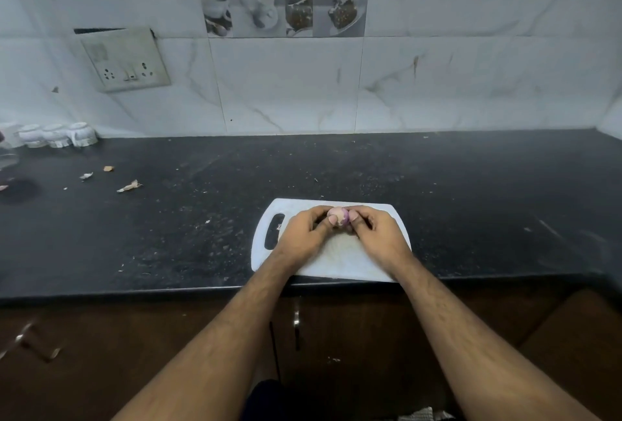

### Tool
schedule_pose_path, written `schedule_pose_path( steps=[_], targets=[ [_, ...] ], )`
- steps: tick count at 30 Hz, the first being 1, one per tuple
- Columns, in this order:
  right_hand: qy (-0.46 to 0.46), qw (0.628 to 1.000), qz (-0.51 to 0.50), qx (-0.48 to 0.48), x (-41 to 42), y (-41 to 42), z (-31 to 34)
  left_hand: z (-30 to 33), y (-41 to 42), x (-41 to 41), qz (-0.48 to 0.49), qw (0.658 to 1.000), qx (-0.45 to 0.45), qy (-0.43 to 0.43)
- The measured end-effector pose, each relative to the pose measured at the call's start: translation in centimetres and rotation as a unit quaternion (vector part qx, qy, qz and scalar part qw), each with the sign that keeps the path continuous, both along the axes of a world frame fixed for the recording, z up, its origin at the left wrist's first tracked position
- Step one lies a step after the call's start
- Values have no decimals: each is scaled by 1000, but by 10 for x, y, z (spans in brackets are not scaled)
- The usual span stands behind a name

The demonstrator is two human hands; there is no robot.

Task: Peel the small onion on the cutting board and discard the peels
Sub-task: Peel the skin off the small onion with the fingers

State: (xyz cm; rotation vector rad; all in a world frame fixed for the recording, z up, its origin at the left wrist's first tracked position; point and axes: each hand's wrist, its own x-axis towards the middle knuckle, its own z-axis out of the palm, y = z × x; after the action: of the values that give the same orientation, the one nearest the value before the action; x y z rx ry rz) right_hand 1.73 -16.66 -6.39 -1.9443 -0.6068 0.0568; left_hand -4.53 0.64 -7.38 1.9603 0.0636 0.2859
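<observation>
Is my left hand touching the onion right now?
Touching. The head view shows the left hand with its thumb pressed on the onion, held above the cutting board.

Most of the onion (pixel 339 215) is hidden by the fingers (pixel 323 210) of both hands; only its top shows. At nine o'clock a clear jar (pixel 7 154) is cut by the frame edge; white cups (pixel 57 135) beside it are blurred

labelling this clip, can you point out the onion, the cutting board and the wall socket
onion (pixel 339 215): head view, on the pale top showing between both thumbs
cutting board (pixel 340 257): head view, on bare white surface below the hands
wall socket (pixel 126 60): head view, on the plate's middle
</observation>
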Motion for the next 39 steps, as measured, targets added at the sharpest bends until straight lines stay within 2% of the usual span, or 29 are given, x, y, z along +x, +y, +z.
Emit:
schedule_pose_path(
  steps=[10,16,21,25,33,37,39],
  targets=[
    [16,999,41,32,3,1,-4,0,-2,3,40,999,-17,-2],
    [42,997,21,55,2,1,-5,3,-5,-1,-16,999,-48,-4],
    [32,999,17,28,3,0,-5,-1,-3,0,-28,999,4,-27],
    [3,1000,13,6,2,1,-3,1,-2,-2,-17,999,-18,-31],
    [-17,999,8,46,4,-1,-4,4,-4,-4,-11,1000,-26,-8],
    [-15,999,3,42,7,-2,-7,4,-2,-4,-14,999,31,-23],
    [1,999,-1,52,5,-2,-6,3,-1,-4,-28,999,20,-16]
  ],
)
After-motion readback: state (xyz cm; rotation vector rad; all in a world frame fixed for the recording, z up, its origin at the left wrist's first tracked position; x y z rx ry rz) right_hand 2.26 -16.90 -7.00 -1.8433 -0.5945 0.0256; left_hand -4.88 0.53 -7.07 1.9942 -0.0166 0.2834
